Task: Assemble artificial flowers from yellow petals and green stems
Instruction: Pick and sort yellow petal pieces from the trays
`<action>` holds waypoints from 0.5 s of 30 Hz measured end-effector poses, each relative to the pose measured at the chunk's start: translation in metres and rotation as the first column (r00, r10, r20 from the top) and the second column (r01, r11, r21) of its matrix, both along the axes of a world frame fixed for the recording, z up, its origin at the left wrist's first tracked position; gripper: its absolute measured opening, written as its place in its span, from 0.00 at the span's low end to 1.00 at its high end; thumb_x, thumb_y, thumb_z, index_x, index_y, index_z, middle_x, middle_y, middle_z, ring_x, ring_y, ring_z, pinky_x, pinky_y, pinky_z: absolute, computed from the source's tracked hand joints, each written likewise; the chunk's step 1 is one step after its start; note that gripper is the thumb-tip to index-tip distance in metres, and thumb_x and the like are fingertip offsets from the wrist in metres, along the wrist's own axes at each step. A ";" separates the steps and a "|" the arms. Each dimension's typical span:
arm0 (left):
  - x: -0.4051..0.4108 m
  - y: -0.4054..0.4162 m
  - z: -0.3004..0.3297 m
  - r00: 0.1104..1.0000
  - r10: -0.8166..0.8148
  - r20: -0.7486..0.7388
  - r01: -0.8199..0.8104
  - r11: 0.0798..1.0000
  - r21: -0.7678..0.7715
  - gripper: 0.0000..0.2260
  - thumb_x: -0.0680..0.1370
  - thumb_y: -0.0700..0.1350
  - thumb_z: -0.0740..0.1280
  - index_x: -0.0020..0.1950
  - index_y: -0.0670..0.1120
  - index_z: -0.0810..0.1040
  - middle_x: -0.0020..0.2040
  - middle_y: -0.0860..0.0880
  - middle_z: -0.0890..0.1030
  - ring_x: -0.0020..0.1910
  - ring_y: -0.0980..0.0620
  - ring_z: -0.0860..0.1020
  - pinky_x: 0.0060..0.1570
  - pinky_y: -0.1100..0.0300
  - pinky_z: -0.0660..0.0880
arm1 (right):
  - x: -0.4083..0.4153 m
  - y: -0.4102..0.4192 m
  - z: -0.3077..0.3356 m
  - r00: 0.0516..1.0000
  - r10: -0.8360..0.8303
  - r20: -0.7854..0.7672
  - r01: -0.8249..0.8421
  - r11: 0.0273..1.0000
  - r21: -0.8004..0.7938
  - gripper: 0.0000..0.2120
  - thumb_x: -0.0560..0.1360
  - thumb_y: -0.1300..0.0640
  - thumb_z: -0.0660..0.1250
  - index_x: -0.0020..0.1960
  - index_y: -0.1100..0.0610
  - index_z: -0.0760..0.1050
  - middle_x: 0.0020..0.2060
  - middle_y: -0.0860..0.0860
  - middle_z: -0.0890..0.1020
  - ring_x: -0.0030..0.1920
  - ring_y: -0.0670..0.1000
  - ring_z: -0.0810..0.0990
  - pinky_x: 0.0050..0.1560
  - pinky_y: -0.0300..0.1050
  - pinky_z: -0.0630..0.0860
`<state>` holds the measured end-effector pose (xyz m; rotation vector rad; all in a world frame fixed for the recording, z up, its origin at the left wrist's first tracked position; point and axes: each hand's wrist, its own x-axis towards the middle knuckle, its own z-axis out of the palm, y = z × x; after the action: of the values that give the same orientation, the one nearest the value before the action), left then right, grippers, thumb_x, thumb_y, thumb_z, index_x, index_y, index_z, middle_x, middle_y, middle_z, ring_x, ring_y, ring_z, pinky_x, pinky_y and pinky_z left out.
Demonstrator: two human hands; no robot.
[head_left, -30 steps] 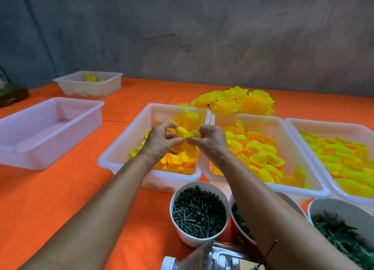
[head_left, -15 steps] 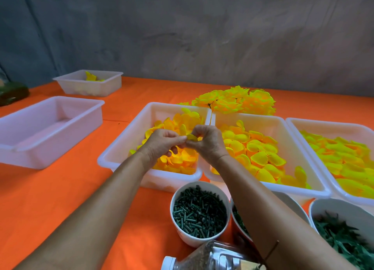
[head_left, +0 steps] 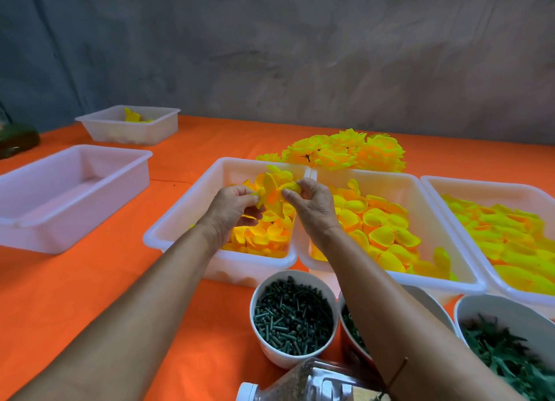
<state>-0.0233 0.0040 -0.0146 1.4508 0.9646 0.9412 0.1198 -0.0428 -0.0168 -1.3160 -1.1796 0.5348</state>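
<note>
Bowls (head_left: 293,316) of green pieces below hands (head_left: 231,209)

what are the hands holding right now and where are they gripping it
Both pinch one yellow petal cluster above the left tray: the left hand at its left edge, the right hand a petal at its upper right.

Single head-worn view, facing forward and down, close over table (head_left: 99,280)
</note>
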 end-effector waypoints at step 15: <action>0.000 -0.001 -0.002 0.993 0.113 0.046 -0.115 0.992 0.045 0.10 0.78 0.33 0.60 0.37 0.41 0.72 0.33 0.44 0.77 0.25 0.57 0.77 0.25 0.63 0.76 | 0.003 0.002 0.000 0.986 -0.161 0.053 0.161 0.987 0.000 0.06 0.77 0.63 0.65 0.48 0.67 0.75 0.41 0.59 0.76 0.43 0.54 0.73 0.47 0.53 0.72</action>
<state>-0.0234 0.0034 -0.0166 1.4210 1.0068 1.0815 0.1223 -0.0409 -0.0173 -1.4227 -1.1037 0.3882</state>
